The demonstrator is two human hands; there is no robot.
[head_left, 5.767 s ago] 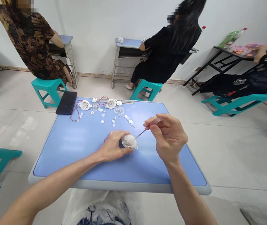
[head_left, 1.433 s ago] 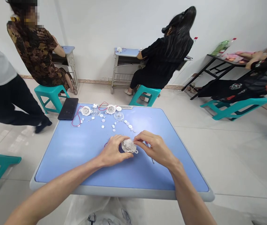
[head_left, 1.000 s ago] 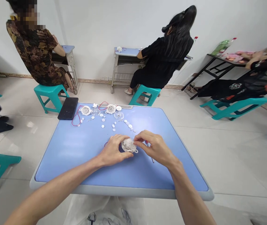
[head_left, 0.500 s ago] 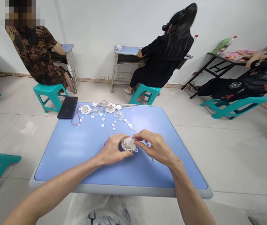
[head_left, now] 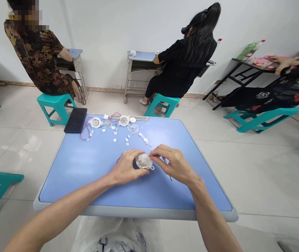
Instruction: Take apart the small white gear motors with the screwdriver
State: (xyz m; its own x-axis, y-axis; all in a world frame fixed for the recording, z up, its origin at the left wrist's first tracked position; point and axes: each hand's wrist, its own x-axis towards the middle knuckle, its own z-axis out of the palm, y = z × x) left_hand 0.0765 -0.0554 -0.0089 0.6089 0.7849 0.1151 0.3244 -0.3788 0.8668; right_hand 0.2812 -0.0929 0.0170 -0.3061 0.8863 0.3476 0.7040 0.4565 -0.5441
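Note:
A small round clear-and-white plastic part (head_left: 144,161) rests on the blue table (head_left: 86,175). My left hand (head_left: 125,169) curls around its left side and grips it. The thumb and fingers of my right hand (head_left: 174,166) pinch its right edge. A thin screwdriver (head_left: 168,171) lies on the table under my right hand, only partly visible.
Similar round parts with red wires (head_left: 95,122), a clear cap (head_left: 133,128) and several small white pieces (head_left: 127,140) lie at the table's far edge. A black phone (head_left: 75,119) sits at the far left corner. Three people sit at desks beyond, on teal stools (head_left: 55,105).
My right hand put the screwdriver down on the table and came to the round part. A person walking at the left has left the view. In the last second the hands barely moved.

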